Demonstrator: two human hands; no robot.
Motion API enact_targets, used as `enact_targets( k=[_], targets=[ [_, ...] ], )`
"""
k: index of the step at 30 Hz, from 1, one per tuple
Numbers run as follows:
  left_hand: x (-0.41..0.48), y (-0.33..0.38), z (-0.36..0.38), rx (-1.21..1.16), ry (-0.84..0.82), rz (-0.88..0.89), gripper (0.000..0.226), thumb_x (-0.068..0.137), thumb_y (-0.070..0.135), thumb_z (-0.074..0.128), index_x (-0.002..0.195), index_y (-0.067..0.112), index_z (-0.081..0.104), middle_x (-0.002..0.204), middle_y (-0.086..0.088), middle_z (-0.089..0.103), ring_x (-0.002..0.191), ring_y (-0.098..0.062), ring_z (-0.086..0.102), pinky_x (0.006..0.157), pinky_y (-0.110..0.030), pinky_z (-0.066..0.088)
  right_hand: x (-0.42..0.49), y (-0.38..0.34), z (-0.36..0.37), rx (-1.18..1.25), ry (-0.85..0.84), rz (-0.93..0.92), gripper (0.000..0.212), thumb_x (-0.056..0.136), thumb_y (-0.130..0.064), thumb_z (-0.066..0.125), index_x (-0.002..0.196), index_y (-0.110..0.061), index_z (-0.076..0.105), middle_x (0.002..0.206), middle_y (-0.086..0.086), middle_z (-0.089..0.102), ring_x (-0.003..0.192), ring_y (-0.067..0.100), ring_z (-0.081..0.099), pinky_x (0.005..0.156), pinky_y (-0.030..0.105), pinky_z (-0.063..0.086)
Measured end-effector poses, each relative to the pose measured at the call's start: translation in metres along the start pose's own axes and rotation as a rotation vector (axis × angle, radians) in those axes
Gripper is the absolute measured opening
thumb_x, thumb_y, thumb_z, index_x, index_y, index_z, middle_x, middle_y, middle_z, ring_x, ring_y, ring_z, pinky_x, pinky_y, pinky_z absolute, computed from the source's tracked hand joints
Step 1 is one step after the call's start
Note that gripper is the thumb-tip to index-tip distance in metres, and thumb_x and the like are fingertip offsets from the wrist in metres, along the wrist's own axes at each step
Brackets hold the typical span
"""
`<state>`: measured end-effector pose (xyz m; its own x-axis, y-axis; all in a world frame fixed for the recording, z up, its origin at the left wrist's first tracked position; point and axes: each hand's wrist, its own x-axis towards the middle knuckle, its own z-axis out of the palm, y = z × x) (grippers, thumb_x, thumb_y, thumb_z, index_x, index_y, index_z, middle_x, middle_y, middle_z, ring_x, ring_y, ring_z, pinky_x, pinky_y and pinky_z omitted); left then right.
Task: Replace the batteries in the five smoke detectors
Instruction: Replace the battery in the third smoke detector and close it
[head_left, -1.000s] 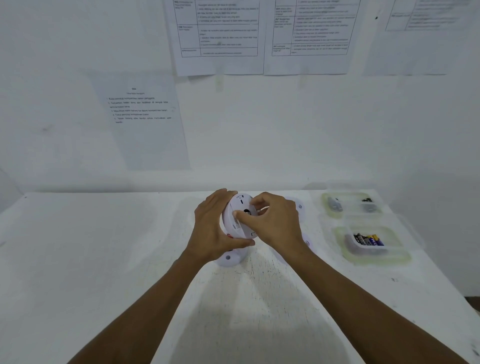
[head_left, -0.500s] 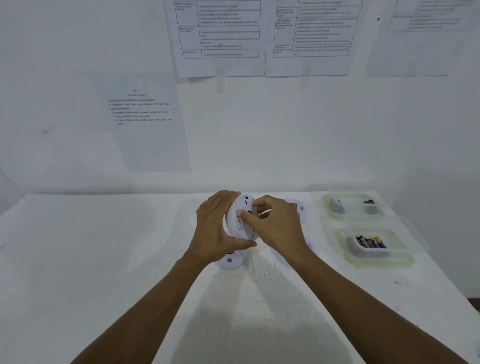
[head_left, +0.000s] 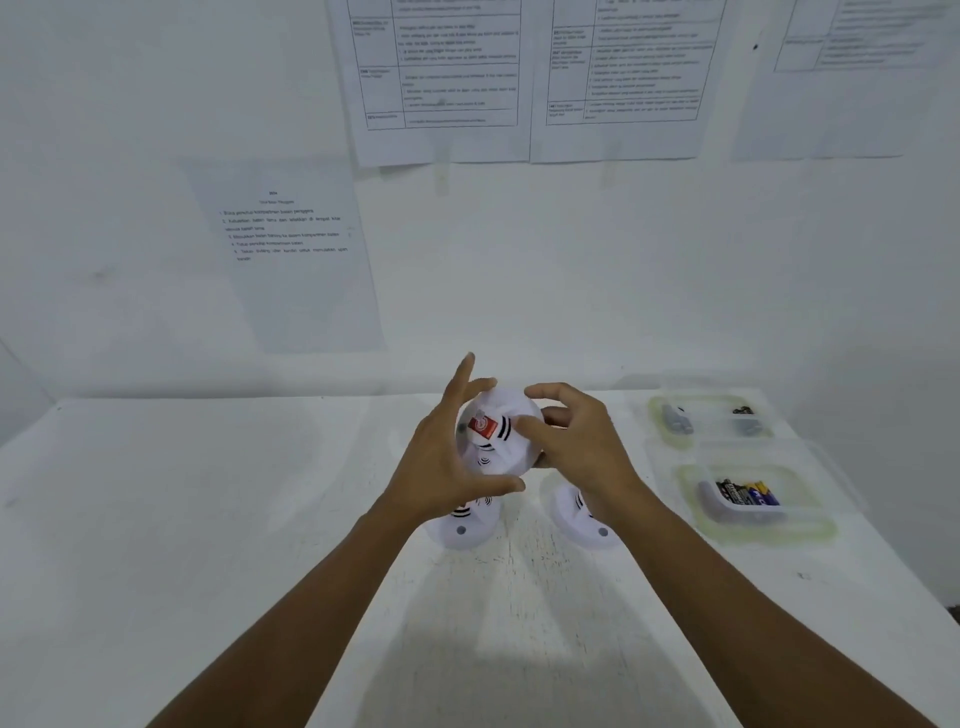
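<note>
A round white smoke detector (head_left: 498, 439) with a red sticker and black slots is held in the air above the white table (head_left: 208, 519), its front face turned toward me. My left hand (head_left: 447, 462) cups its left side with the thumb under it and the upper fingers spread. My right hand (head_left: 576, 441) grips its right edge with curled fingers and thumb. Two more white detectors lie on the table below, one (head_left: 462, 527) under my left hand and one (head_left: 587, 522) under my right wrist.
At the right stand two clear plastic containers: the nearer one (head_left: 753, 525) holds several batteries (head_left: 748, 493), the farther one (head_left: 675, 415) holds a few grey and dark items. Printed sheets hang on the white wall behind the table.
The held detector has been turned over: its back faced me before, now its front with the red sticker shows. My left fingers have spread, and the detectors below have come into view.
</note>
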<state>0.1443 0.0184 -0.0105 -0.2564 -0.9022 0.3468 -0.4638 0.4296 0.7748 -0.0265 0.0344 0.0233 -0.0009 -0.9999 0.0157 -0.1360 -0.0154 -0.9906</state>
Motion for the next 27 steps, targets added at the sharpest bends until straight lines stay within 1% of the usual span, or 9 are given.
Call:
enact_targets(
  k=[3,7,10,12,15,20,22,25,27],
  targets=[
    [0.0,-0.007,-0.001,-0.044,-0.004,-0.051,0.099,0.058,0.049,0.085,0.138,0.034,0.029,0.133,0.025,0.04,0.115,0.022,0.043,0.093,0.0,0.036,0.001,0.004,-0.014,0.102,-0.041,-0.004,0.031,0.088,-0.013,0.07,0.117,-0.022,0.061,0.098,0.007,0.075,0.092,0.024,0.072,0.068,0.032,0.06],
    [0.0,-0.007,0.001,-0.04,0.053,-0.036,0.089,0.064,0.018,0.089,0.136,0.026,0.036,0.127,0.023,0.046,0.109,0.026,0.043,0.09,0.002,0.037,0.004,0.005,-0.028,0.082,-0.124,-0.045,0.027,0.091,-0.011,0.067,0.116,-0.021,0.061,0.095,0.008,0.076,0.091,0.025,0.073,0.077,0.042,0.062],
    [0.0,-0.003,0.0,-0.051,0.001,0.002,0.085,0.067,0.003,0.085,0.136,0.015,0.036,0.129,0.016,0.044,0.11,0.027,0.041,0.087,0.004,0.035,0.007,0.005,-0.037,0.072,-0.141,-0.087,0.023,0.093,-0.011,0.065,0.114,-0.019,0.065,0.096,0.01,0.075,0.092,0.027,0.072,0.081,0.046,0.06],
    [0.001,0.001,-0.001,-0.036,-0.084,0.027,0.096,0.063,0.012,0.089,0.14,0.018,0.033,0.136,0.018,0.042,0.118,0.019,0.042,0.093,-0.002,0.037,0.008,0.003,-0.041,0.055,-0.187,-0.1,0.022,0.095,-0.01,0.061,0.115,-0.018,0.068,0.098,0.012,0.075,0.095,0.03,0.071,0.085,0.045,0.059],
    [0.001,0.006,-0.002,-0.031,-0.166,0.06,0.104,0.057,0.029,0.092,0.141,0.035,0.031,0.142,0.025,0.04,0.128,0.006,0.043,0.099,-0.009,0.037,0.009,0.0,-0.042,0.033,-0.221,-0.108,0.022,0.098,-0.012,0.057,0.114,-0.02,0.069,0.098,0.013,0.074,0.097,0.03,0.07,0.084,0.043,0.057],
    [0.0,0.007,0.0,-0.024,-0.062,0.076,0.089,0.058,0.017,0.092,0.135,0.017,0.046,0.128,0.018,0.053,0.114,0.011,0.05,0.092,-0.005,0.042,0.007,0.008,-0.039,0.119,-0.115,-0.106,0.017,0.096,-0.018,0.06,0.111,-0.022,0.067,0.095,0.013,0.073,0.09,0.027,0.07,0.08,0.042,0.058],
    [0.0,0.009,0.002,-0.032,0.039,0.07,0.085,0.057,0.029,0.092,0.129,0.017,0.049,0.122,0.02,0.055,0.11,0.013,0.052,0.094,-0.008,0.044,0.003,0.013,-0.035,0.186,-0.144,-0.087,0.024,0.095,-0.017,0.063,0.117,-0.023,0.065,0.097,0.012,0.073,0.09,0.026,0.071,0.082,0.043,0.06],
    [0.001,0.011,0.007,-0.024,0.147,0.04,0.088,0.055,0.069,0.076,0.125,0.023,0.048,0.118,0.021,0.054,0.108,0.014,0.051,0.095,-0.006,0.041,-0.004,0.019,-0.029,0.19,-0.17,-0.086,0.041,0.09,-0.01,0.068,0.125,-0.03,0.06,0.104,0.008,0.074,0.093,0.025,0.072,0.08,0.041,0.061],
    [0.0,0.009,0.008,-0.016,0.117,0.048,0.08,0.061,0.055,0.082,0.125,0.023,0.045,0.12,0.02,0.05,0.11,0.018,0.047,0.098,-0.012,0.042,-0.004,0.019,-0.031,0.165,-0.143,-0.108,0.041,0.09,-0.008,0.068,0.124,-0.03,0.061,0.103,0.007,0.074,0.093,0.025,0.071,0.08,0.04,0.06]
  ],
)
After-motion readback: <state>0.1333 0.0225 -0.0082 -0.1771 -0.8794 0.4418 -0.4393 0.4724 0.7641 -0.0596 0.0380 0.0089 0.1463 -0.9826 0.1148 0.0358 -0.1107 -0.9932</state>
